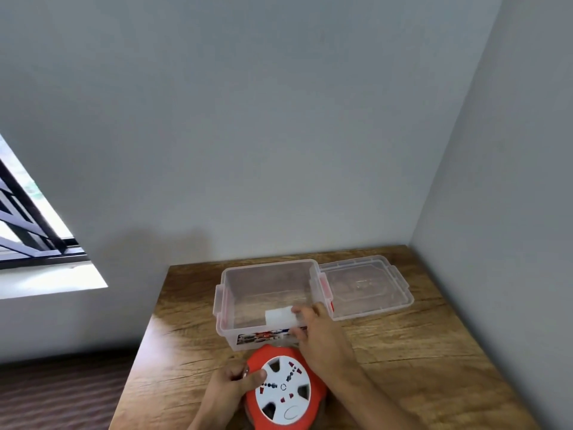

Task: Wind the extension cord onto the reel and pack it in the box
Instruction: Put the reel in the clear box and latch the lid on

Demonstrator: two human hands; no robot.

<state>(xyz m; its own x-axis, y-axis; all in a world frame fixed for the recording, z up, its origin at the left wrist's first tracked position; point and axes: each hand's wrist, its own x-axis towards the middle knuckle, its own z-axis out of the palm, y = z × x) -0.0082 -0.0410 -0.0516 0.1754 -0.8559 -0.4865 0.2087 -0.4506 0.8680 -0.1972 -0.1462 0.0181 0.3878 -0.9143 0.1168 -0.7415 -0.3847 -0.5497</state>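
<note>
Left hand [235, 383] pinching the red-and-white cord reel [283, 389] at its rim; right hand [319, 333] curled on the clear plastic box [223, 293], its grip unclear. Best to steady the box, lift the reel level, lower it flat inside.

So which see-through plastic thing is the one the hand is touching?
The deep box, right behind the red reel. The right hand rests on its near rim. The other see-through piece, the flat lid, lies untouched to its right.

Head cam, fwd-down, near table [418, 352] corner.
</note>
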